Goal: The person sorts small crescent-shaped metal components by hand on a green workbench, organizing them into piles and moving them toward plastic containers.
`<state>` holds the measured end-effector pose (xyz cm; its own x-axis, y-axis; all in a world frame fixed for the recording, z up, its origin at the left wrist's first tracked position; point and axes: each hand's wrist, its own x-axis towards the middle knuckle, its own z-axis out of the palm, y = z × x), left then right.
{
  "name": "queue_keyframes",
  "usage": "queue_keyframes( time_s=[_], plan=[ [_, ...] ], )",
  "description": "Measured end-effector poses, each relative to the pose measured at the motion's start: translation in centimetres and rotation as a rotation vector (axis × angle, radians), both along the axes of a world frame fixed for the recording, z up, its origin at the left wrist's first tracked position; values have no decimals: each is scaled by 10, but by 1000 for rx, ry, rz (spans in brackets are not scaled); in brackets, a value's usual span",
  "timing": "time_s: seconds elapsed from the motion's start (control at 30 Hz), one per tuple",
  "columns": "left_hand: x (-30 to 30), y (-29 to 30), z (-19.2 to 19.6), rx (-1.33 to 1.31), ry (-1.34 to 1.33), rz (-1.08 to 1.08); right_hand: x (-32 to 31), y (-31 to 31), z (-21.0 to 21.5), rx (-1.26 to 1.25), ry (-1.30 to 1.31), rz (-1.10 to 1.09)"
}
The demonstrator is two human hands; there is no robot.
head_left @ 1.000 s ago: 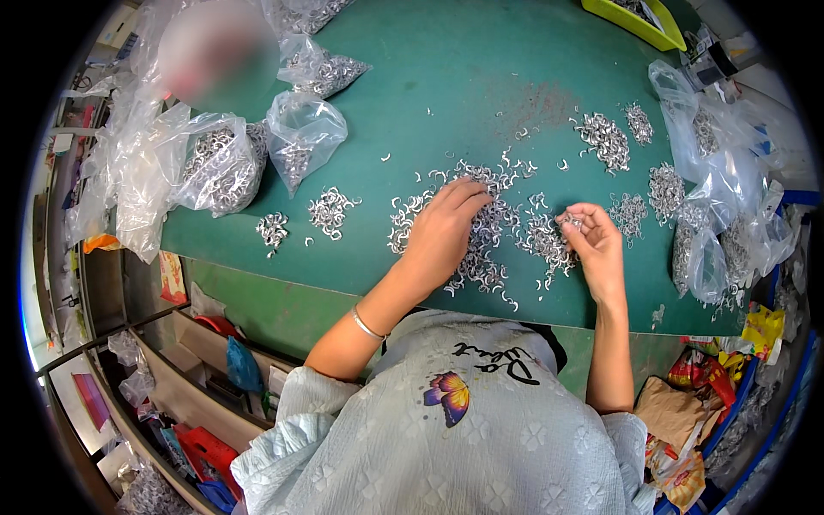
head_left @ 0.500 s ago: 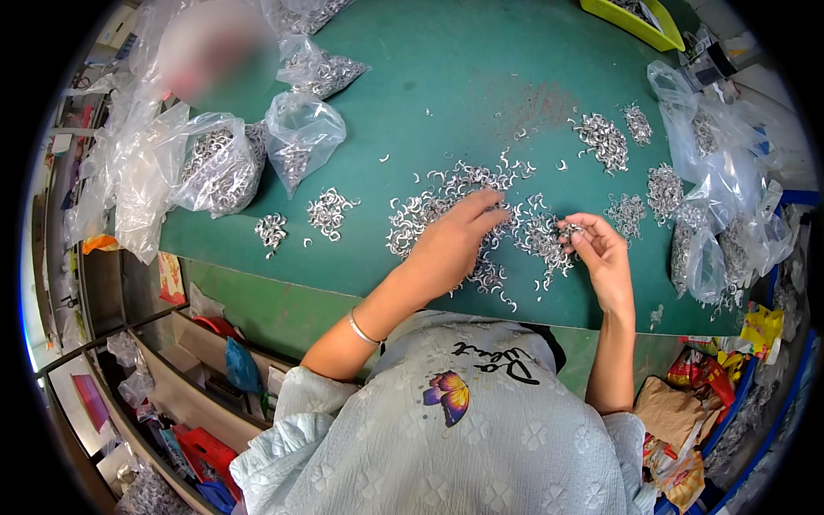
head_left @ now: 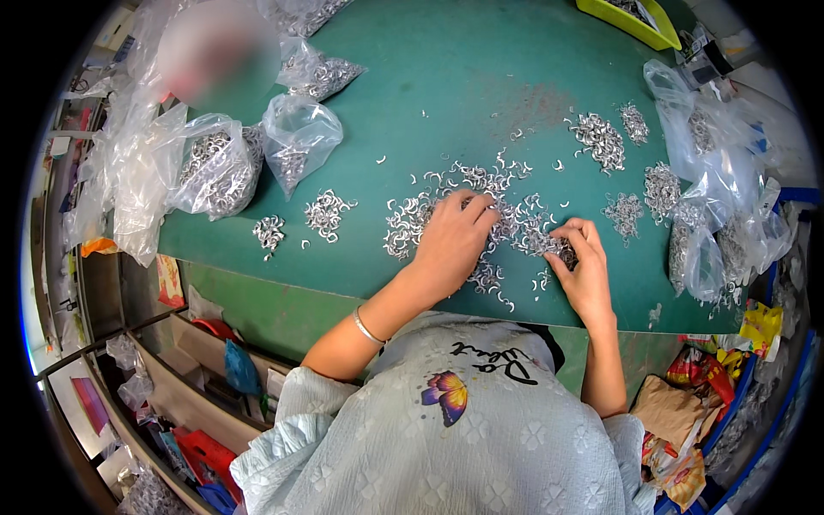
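Just beyond the silvery pieces (head_left: 511,221), perhaps brown dust (head_left: 536,103)

Metal pieces (head_left: 567,252) partly hidden inside right hand (head_left: 587,276), perhaps several.

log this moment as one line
left hand on metal pile | right hand at its right edge | small piles either side | bags left and right

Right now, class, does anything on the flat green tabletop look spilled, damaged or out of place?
A reddish-brown speckled patch mars the otherwise green tabletop beyond the large heap of curved silver pieces; dirt or wear, I cannot tell. One stray curved silver piece lies apart from that heap.
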<state>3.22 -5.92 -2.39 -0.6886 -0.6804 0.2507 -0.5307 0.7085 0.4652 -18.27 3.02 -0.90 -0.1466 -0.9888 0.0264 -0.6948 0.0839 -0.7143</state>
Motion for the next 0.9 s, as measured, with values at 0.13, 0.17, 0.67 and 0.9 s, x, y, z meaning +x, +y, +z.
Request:
queue_keyframes(
  time_s=[0.13,0.17,0.67,0.9],
  plan=[
    [-3,6,-2,31,122,-70,5,-1,-2,-56,-1,-18],
    [-4,10,0,56,147,-96,6,-2,-3,-66,-18,-25],
    [8,35,6,129,225,-129,-9,-4,14,81,-226,60],
    [7,32,0,-27,-73,84,39,-8,10,-56,217,311]
  ],
)
